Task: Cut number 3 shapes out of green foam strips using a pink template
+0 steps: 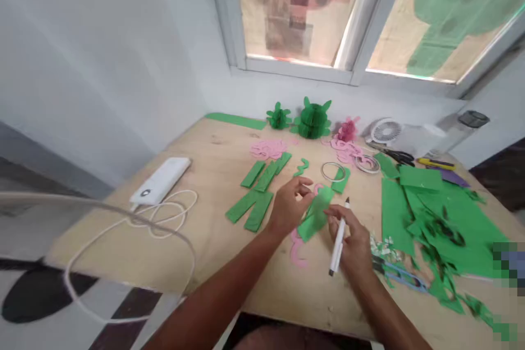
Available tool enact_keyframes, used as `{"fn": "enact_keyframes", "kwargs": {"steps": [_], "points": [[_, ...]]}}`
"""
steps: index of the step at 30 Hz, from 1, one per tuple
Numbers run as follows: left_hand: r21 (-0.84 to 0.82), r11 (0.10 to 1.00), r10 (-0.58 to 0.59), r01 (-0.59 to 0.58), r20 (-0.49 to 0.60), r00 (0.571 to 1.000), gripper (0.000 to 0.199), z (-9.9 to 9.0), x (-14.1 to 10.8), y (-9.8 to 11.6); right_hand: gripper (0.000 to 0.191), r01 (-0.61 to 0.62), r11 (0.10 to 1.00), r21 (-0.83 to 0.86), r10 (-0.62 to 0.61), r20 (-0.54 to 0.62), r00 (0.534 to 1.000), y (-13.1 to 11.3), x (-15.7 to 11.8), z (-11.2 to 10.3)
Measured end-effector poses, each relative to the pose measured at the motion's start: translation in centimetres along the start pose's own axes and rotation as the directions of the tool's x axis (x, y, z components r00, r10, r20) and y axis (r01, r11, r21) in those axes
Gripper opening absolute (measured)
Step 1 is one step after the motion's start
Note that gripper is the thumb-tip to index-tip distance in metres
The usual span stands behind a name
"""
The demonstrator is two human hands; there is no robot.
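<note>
A green paper strip (316, 216) slants between my two hands above the wooden table. My left hand (289, 202) is at its left edge, fingers curled and thumb against the paper. In my right hand (353, 240) is a white marker pen (338, 243), tilted; its fingertips also reach the strip's right edge. A curly pink paper cutout (298, 251) lies partly under the strip. To the left are several more green strips (260, 210). A wavy green cutout (302, 166) and a ring-shaped tape roll (333, 171) lie just beyond my hands.
Green and pink paper figures (314, 120) stand along the wall beside a small white fan (385, 131). Pink cutouts (268, 149) lie in front. Green sheets (463, 229), scraps and blue-handled scissors (404, 276) cover the right side. A white power bank (161, 180) with a looped cable sits left.
</note>
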State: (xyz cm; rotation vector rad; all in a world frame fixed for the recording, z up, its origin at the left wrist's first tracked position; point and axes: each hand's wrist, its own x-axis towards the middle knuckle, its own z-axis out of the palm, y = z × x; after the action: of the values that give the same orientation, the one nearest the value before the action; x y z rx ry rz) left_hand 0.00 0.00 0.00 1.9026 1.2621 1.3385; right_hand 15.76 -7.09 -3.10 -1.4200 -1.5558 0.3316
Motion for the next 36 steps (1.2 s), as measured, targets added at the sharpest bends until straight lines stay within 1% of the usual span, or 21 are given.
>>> {"fn": "enact_keyframes", "kwargs": {"steps": [4, 7, 10, 13, 17, 20, 24, 27, 31, 36], "points": [[0.041, 0.999, 0.025, -0.022, -0.062, 0.998, 0.025, -1.1, -2.2, 1.0, 0.02, -0.012, 0.992, 0.125, 0.004, 0.061, 0.998, -1.9, 0.3, -0.3], [0.09, 0.993, 0.088, -0.079, -0.099, 0.991, 0.025, -1.6, -2.9, 1.4, 0.02, -0.043, 0.981, 0.192, 0.025, 0.092, 0.995, -2.9, 0.9, 0.4], [0.147, 0.98, 0.155, -0.137, -0.124, 0.98, 0.022, -1.8, -2.9, 1.2, 0.02, -0.063, 0.968, 0.244, 0.044, 0.082, 0.996, -3.6, 1.6, 1.6], [0.209, 0.962, 0.21, -0.178, -0.144, 0.967, 0.019, -2.1, -2.4, 0.7, 0.021, -0.102, 0.936, 0.336, 0.088, 0.056, 0.995, -4.2, 2.2, 2.9], [0.276, 0.937, 0.263, -0.214, -0.154, 0.953, 0.018, -2.4, -1.7, -0.1, 0.03, -0.171, 0.874, 0.455, 0.158, 0.067, 0.985, -4.8, 3.1, 4.3], [0.313, 0.922, 0.286, -0.226, -0.162, 0.944, 0.018, -2.4, -1.4, -0.7, 0.033, -0.197, 0.851, 0.487, 0.185, 0.073, 0.98, -5.0, 3.7, 4.9], [0.347, 0.908, 0.307, -0.235, -0.169, 0.937, 0.017, -2.2, -1.3, -1.5, 0.029, -0.201, 0.858, 0.472, 0.202, 0.05, 0.978, -5.0, 4.1, 5.4], [0.36, 0.9, 0.317, -0.245, -0.156, 0.935, 0.018, -2.0, -1.5, -1.9, 0.029, -0.226, 0.845, 0.485, 0.228, 0.055, 0.972, -4.7, 4.1, 5.7], [0.346, 0.903, 0.318, -0.254, -0.142, 0.937, 0.018, -1.8, -1.7, -2.1, 0.031, -0.27, 0.81, 0.52, 0.267, 0.084, 0.96, -4.1, 3.9, 6.1], [0.31, 0.915, 0.309, -0.259, -0.124, 0.943, 0.017, -1.5, -2.0, -2.2, 0.028, -0.285, 0.798, 0.532, 0.284, 0.085, 0.955, -3.7, 3.8, 6.3]]}}
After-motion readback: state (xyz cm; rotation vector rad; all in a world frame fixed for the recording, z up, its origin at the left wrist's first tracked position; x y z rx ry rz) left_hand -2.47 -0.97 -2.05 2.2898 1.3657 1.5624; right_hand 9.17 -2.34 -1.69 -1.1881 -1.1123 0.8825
